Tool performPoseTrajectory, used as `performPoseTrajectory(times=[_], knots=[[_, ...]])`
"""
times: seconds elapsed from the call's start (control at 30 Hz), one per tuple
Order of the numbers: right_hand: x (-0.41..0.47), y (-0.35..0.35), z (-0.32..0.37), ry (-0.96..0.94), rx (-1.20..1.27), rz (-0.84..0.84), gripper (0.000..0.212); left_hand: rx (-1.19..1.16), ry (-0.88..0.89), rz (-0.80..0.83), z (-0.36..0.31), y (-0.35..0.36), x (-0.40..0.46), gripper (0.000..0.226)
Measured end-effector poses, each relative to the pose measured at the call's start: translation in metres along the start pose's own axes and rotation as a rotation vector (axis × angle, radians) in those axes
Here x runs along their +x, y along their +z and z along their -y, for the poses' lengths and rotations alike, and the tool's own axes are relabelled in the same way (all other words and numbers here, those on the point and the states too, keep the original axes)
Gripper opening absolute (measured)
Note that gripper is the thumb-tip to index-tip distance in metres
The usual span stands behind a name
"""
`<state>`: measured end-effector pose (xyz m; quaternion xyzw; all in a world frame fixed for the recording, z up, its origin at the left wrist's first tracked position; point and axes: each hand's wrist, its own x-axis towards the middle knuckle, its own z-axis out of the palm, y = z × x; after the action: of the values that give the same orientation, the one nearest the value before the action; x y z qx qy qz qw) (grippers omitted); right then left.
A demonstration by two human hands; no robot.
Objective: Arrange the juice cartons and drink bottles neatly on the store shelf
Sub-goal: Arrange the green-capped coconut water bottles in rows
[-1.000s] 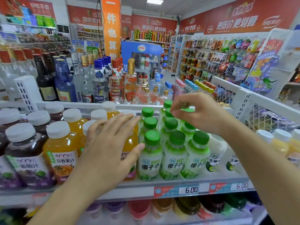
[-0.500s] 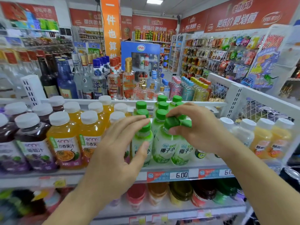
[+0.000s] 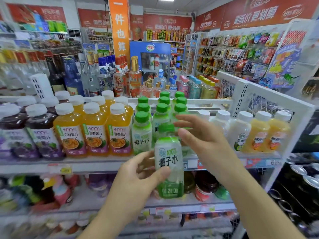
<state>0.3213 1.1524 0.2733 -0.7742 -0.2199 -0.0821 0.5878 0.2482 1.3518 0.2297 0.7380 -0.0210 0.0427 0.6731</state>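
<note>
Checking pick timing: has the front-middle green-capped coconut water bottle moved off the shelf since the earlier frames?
Yes. The coconut water bottle is off the shelf edge, toward the camera, in the left hand.

Front row – three orange juice bottles (image 3: 96, 130); two hands (image 3: 138, 171).

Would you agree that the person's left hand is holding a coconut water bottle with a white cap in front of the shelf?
Not quite: the head view shows the cap is green, not white. The left hand does hold the coconut water bottle in front of the shelf.
</note>
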Motion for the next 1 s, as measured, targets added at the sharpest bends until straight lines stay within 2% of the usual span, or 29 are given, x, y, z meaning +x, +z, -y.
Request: performPoseTrajectory(times=[0.13,0.23,0.3,0.57,0.7,0.83,0.9,1.0], knots=[[-0.048,0.010,-0.028,0.165,0.157,-0.021,0.038,-0.153,-0.086,-0.058,0.012,0.004,-0.015,0.058],[-0.076,0.024,-0.036,0.260,0.308,0.047,0.029,-0.202,-0.134,-0.101,0.014,0.010,-0.024,0.049],[-0.089,0.031,-0.037,0.293,0.397,0.044,0.031,-0.214,-0.147,-0.123,0.017,0.014,-0.030,0.045],[-0.107,0.040,-0.041,0.296,0.340,-0.159,0.032,-0.207,-0.141,-0.117,0.024,0.026,-0.040,0.025],[-0.111,0.041,-0.037,0.238,0.290,-0.224,0.035,-0.118,-0.105,-0.050,0.024,0.028,-0.039,0.040],[-0.118,0.039,-0.035,0.218,0.367,-0.225,0.038,-0.104,-0.098,-0.036,0.025,0.026,-0.041,0.048],[-0.120,0.038,-0.039,0.237,0.407,-0.227,0.039,-0.180,-0.108,-0.033,0.024,0.025,-0.043,0.048],[-0.119,0.037,-0.041,0.284,0.462,-0.216,0.039,-0.375,-0.159,-0.059,0.024,0.025,-0.043,0.060]])
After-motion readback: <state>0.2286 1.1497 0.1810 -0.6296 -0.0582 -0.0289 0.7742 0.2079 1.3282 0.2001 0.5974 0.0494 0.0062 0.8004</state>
